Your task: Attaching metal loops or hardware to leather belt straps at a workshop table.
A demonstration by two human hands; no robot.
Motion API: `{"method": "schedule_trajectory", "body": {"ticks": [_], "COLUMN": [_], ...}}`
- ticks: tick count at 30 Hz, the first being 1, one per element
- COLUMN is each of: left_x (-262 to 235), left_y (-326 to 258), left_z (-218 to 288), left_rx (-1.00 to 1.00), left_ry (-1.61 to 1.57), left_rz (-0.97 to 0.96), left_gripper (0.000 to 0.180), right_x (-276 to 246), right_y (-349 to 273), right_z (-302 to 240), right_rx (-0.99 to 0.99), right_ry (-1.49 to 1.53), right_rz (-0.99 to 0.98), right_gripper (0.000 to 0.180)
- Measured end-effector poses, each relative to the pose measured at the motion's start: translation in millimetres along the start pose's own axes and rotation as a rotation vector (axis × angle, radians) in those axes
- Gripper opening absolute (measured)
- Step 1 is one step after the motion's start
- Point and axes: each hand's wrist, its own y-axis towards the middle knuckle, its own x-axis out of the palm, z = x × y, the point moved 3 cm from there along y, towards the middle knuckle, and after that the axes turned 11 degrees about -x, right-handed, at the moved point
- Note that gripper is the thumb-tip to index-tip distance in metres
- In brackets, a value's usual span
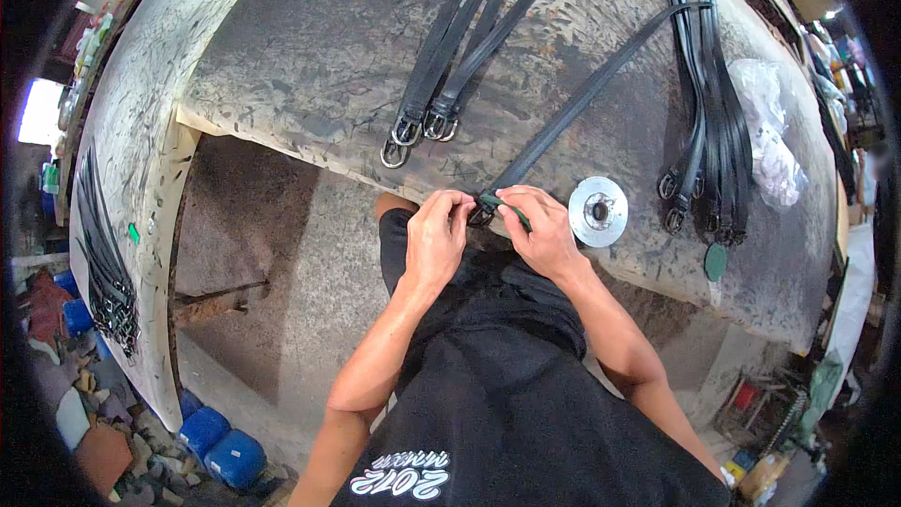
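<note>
At the table's near edge, both hands work at the buckle end of a black belt [587,84] that stretches away toward the far right. My left hand [438,230] is closed, thumb and forefinger pinching the belt by its buckle [481,216]. My right hand [540,233] is closed too, with a thin dark green piece [516,216] between thumb and fingers, against the belt. The fingers partly cover the buckle, and how the green piece meets the belt is hidden. Just right of my right hand lies a silver metal disc [598,211] with a hole in its middle.
Several buckled belts [460,47] lie ahead; another bundle [718,131] lies right, beside a clear plastic bag [768,131] and a green oval piece [715,263]. More belts [103,253] rest on the left surface. Blue containers [235,458] and scraps [103,451] lie on the floor.
</note>
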Motion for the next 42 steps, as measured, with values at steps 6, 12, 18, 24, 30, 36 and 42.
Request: {"method": "schedule_trajectory", "body": {"ticks": [6,12,18,24,30,36,42], "left_x": [-1,-7,1,15,7,10,10], "left_y": [1,4,8,12,3,-4,-4], "left_z": [1,3,23,21,9,1,-3], "left_rx": [-0.032,-0.122,0.191,0.302,0.161,0.182,0.189], "left_ry": [0.008,-0.020,0.137,0.208,-0.027,-0.058,-0.047], "left_rz": [-0.014,0.051,-0.120,-0.294,-0.133,-0.037,-0.034], "left_gripper": [0.005,0.010,0.026,0.023,0.012,0.011,0.011], "right_x": [1,-2,-34,-38,-26,-20,-17], "right_y": [0,-7,-7,-16,-15,-16,-14], "right_z": [0,5,7,14,1,5,1], "right_rx": [-0.006,0.100,0.245,0.310,0.245,0.097,0.043], "right_ry": [-0.006,0.075,0.040,0.102,0.139,0.034,-0.002], "right_rz": [0.004,0.057,0.159,0.219,0.112,0.027,-0.008], "right_gripper": [0.016,0.012,0.010,0.010,0.011,0.011,0.014]}}
